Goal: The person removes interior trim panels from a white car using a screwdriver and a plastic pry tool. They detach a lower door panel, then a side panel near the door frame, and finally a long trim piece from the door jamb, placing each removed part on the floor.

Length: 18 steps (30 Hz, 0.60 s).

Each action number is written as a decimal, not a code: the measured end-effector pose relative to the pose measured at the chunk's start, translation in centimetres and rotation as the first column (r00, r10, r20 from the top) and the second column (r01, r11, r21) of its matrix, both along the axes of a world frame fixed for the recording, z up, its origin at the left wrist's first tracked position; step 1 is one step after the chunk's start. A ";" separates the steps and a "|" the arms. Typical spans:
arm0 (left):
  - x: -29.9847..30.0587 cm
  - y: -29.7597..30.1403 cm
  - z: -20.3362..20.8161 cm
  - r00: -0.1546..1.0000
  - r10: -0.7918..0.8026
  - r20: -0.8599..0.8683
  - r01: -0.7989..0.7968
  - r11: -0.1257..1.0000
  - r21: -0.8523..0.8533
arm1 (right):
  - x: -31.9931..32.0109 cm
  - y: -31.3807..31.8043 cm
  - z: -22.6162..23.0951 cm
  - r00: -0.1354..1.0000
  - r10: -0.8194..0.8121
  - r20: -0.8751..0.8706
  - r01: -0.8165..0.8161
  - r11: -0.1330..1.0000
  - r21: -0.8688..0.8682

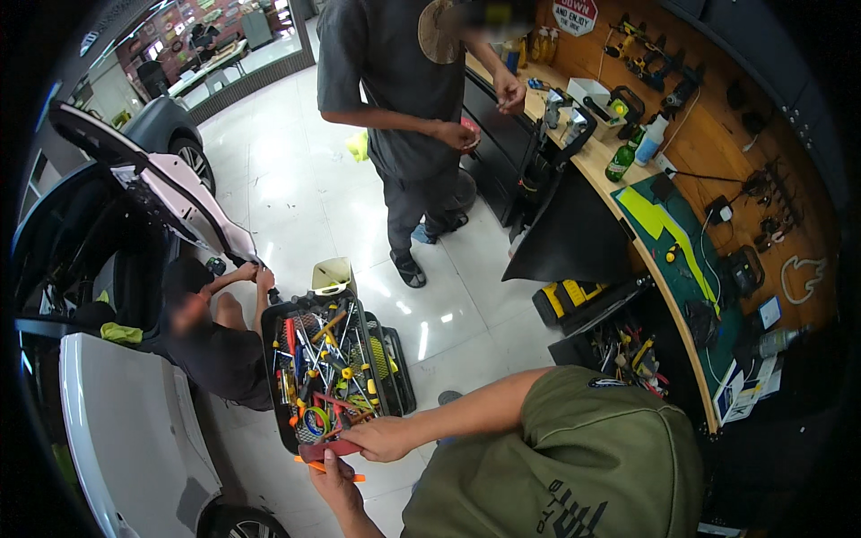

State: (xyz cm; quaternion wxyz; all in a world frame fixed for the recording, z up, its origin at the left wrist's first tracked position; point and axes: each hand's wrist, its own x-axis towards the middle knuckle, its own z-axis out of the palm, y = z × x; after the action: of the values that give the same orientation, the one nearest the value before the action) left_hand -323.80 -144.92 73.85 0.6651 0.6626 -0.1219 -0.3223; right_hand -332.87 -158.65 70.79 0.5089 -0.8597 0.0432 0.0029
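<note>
My right hand [384,439] is closed on one end of a flat, dark red piece [327,449] whose kind I cannot make out. Just below it, my left hand [335,485] is closed around a thin orange plastic tool [357,478], its ends showing on both sides of the fingers. The left thumb is close against the red piece. Both hands are at the near edge of a black mesh tool basket [278,408]. Heaped inside are screwdrivers, a yellow-green tape roll [316,421] and several other hand tools.
A cream bin [333,273] stands beyond the basket. To the left, a person [220,345] crouches by an open car door [193,202]. Another person [399,108] stands ahead beside the wooden workbench [668,291], which holds bottles and tools. A white car panel [130,421] is near left.
</note>
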 end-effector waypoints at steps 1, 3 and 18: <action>-0.3 0.9 0.0 0.999 0.027 -0.018 -0.027 1.000 -0.011 | -0.1 0.8 0.2 0.997 0.065 -0.030 -0.065 0.998 0.005; -0.4 3.1 -0.3 0.996 0.076 -0.053 -0.078 0.996 -0.041 | 0.3 2.8 0.1 0.978 0.189 -0.088 -0.189 0.982 0.011; -0.4 44.6 -3.5 0.722 0.659 -0.211 -0.687 0.719 -0.106 | 9.6 7.4 27.6 0.555 -0.597 0.579 0.520 0.793 0.318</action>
State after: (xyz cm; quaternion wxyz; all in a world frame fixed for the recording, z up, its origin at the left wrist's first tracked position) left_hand -324.15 -100.29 70.38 0.8001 0.5719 0.1529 -0.0969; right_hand -323.26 -151.22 98.39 0.5110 -0.7161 0.1330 -0.4565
